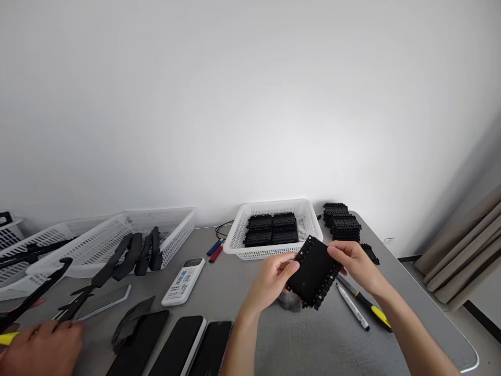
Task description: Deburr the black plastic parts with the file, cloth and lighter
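Note:
A flat black plastic panel [315, 272] with small clips along two edges is held tilted above the table. My left hand [274, 279] pinches its left edge, thumb on top. At its upper right edge, my right hand [354, 263] grips it the same way, thumb on the face. Behind it, similar black panels [272, 230] lie in a white plastic basket [238, 253]. More of them form stacks [344, 227] to the right of that basket. Partly hidden beneath the held panel is a dark grey wad [290, 301].
A white marker [352, 307] and a yellow-black handled tool [373, 310] lie near my right forearm. Several phones [178, 347] and a white device [183, 282] lie to the left. Another person's hand [43, 347] works at far left, by baskets [172, 245] of black parts.

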